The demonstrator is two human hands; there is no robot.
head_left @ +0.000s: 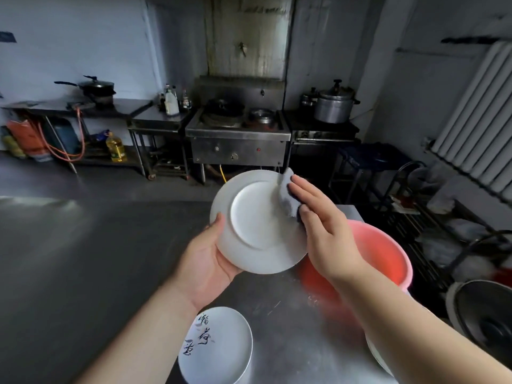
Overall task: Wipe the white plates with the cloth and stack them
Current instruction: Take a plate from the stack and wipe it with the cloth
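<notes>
A white plate (253, 217) is held tilted above the steel table, its underside with the foot ring facing me. My left hand (206, 261) grips its lower left rim, thumb on the near face. My right hand (324, 225) presses a grey-blue cloth (286, 195) flat against the plate's right rim with straight fingers. A second white plate (221, 347) with dark brush writing lies on the table near the front edge, below my left forearm.
A red plastic basin (388, 253) stands on the steel table (83, 259) to the right, behind my right arm. A white dish edge (378, 356) shows under my right forearm. A dark round pan (487, 320) sits lower right. Stoves and pots line the far wall.
</notes>
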